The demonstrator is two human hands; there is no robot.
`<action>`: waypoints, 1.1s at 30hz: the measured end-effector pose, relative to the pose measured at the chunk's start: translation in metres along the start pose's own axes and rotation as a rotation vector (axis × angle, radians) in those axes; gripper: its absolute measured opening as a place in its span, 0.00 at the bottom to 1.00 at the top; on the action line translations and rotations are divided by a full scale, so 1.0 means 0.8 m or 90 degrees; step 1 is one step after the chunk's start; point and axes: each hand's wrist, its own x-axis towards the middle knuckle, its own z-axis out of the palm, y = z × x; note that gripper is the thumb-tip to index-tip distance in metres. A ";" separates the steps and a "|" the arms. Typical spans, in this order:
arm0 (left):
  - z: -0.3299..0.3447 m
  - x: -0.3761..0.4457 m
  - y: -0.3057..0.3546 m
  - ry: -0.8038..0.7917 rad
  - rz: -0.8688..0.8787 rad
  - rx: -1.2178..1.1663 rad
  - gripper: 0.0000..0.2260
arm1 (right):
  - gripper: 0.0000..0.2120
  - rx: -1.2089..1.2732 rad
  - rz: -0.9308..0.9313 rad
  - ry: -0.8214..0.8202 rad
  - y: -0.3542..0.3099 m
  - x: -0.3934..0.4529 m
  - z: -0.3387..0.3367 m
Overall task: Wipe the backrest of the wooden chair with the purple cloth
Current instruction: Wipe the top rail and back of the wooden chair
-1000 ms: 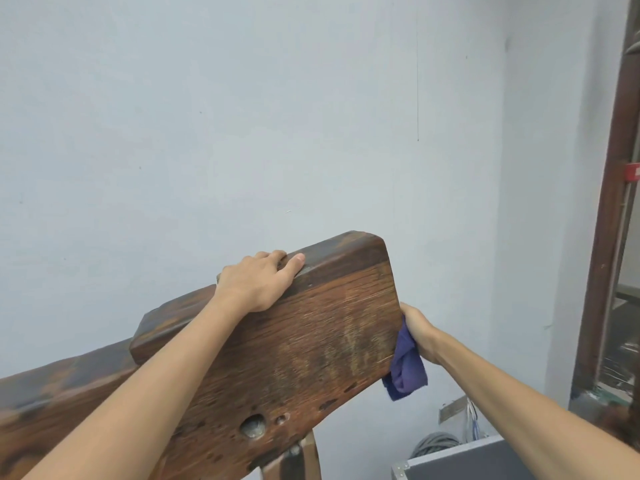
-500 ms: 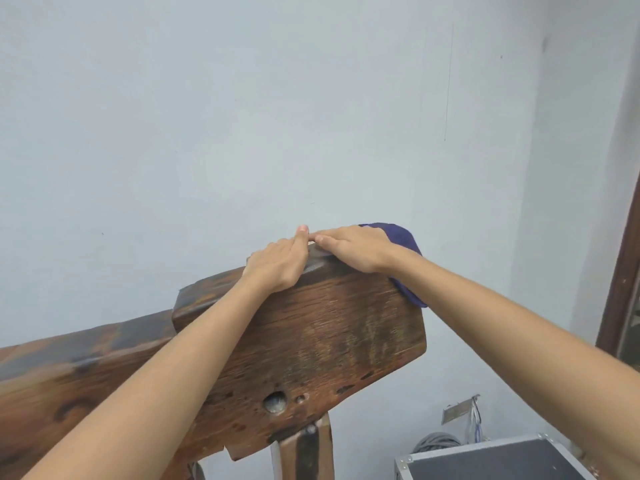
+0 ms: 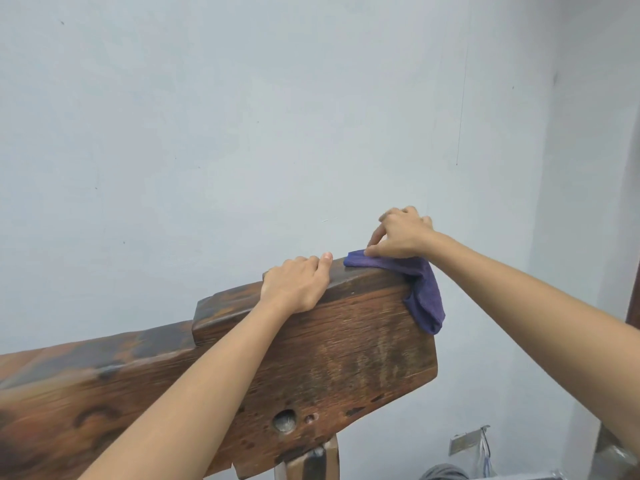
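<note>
we count two bare hands, one purple cloth point(image 3: 424, 294), and one wooden chair, of which only the backrest point(image 3: 346, 348) and part of one upright post point(image 3: 308, 462) below it are in frame. the backrest is a thick, dark-stained plank running from the lower left edge of the frame up to the centre right, with a raised block along its top edge; we see one round hole point(image 3: 284, 419) in its lower face, with a smaller one just beside it.

the left hand point(image 3: 296, 284), at centre frame, lies palm down over the top edge of the raised block, fingers curled over the far side, so it is closed on the backrest. the right hand point(image 3: 401, 233), just right of and above it, presses its thumb and fingertips down on the purple cloth; the hand is arched rather than flat, and the other fingers are lifted off the wood. the two hands are near each other but not touching.

the purple cloth sits on the top right corner of the backrest: one part lies flat along the top edge, the rest hangs down over the right end.

behind is one pale blue-grey wall point(image 3: 242, 116). at the lower right we see grey cables point(image 3: 445, 474) and a small wall plate point(image 3: 464, 443); any writing on it is too small to read.
</note>
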 end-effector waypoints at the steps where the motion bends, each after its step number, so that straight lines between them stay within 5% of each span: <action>1: 0.001 0.001 0.000 0.004 0.003 0.010 0.26 | 0.22 0.047 0.036 -0.043 0.016 0.001 0.004; 3: 0.005 0.001 0.001 0.009 0.002 0.030 0.29 | 0.35 0.223 0.088 -0.107 0.040 -0.002 0.022; 6: 0.006 0.002 0.003 0.020 0.004 0.044 0.32 | 0.32 0.445 0.086 -0.074 0.050 0.002 0.053; 13: -0.001 0.000 0.007 0.006 -0.004 0.053 0.33 | 0.29 0.047 0.044 0.077 0.006 -0.024 0.063; 20: -0.016 -0.006 -0.002 -0.083 0.045 -0.006 0.30 | 0.21 0.131 -0.100 0.428 -0.067 -0.090 0.142; 25: -0.035 -0.029 -0.056 -0.165 0.164 -0.082 0.28 | 0.27 0.046 -0.216 0.348 -0.009 -0.131 0.237; 29: -0.052 -0.082 -0.146 -0.059 0.168 0.034 0.31 | 0.29 -0.025 -0.178 0.245 0.068 -0.159 0.288; 33: -0.083 -0.137 -0.246 0.004 0.034 0.078 0.37 | 0.37 -0.030 -0.138 0.180 0.095 -0.167 0.296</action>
